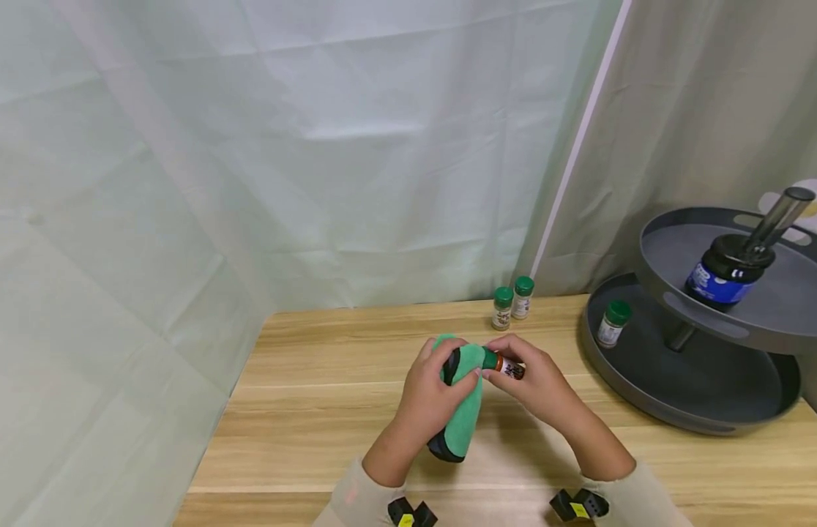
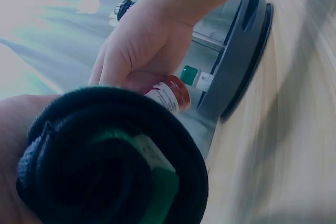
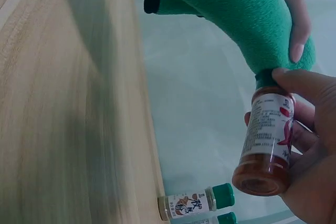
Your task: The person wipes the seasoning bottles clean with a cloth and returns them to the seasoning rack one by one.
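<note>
My left hand (image 1: 430, 391) grips a folded green cloth (image 1: 465, 417) with dark edging, held above the wooden table. The cloth's end lies against the green cap of a spice jar (image 3: 266, 135) filled with reddish-brown powder. My right hand (image 1: 536, 380) holds that jar by its body, thumb up at the cap, base pointing right in the head view. In the left wrist view the rolled dark edge of the cloth (image 2: 123, 98) fills the foreground and hides part of the jar.
Two green-capped spice jars (image 1: 502, 307) stand at the table's back edge. On the right is a grey two-tier round tray (image 1: 698, 421); its lower tier carries another green-capped jar (image 1: 613, 323), its upper tier a dark jar (image 1: 721, 274) with a blue label. Pale curtains (image 1: 382, 161) hang behind.
</note>
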A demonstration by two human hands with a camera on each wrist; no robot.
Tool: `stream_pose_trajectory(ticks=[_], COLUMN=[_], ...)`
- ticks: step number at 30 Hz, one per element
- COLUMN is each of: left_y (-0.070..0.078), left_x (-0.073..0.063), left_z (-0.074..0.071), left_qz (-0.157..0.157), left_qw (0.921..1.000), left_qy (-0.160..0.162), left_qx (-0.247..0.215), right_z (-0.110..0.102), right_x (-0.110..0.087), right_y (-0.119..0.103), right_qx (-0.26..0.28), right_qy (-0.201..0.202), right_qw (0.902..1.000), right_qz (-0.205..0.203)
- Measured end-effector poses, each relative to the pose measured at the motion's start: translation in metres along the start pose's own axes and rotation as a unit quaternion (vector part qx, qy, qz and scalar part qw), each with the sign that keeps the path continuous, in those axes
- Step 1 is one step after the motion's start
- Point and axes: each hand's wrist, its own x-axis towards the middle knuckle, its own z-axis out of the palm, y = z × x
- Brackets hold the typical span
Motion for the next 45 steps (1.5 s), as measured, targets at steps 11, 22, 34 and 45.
stream_pose_trajectory(ticks=[11,22,34,45], left_y=[-0.003,-0.005,-0.009,-0.008], left_x=[0.000,0.005,0.008,0.009], left_z=[-0.003,-0.014,-0.019,-0.020], left_qz=[0.030,0.004,-0.024,-0.030], left_qw=[0.9978,0.9994,0.9975,0.9968], left_qy=[-0.006,-0.031,-0.043,-0.041], left_qx=[0.059,0.013,-0.051,-0.062], right_z=[0.003,0.004,-0.001,-0.004], right_x=[-0.004,-0.006,-0.008,-0.008], right_y=[-0.006,-0.007,-0.010,-0.008], right_qx=[-0.079,-0.061,0.007,0.064], right_qy=[-0.018,-0.034,-0.050,-0.052], right_qw=[0.9955,0.9952,0.9945,0.9946], right_qz=[-0.048,-0.069,-0.092,-0.064])
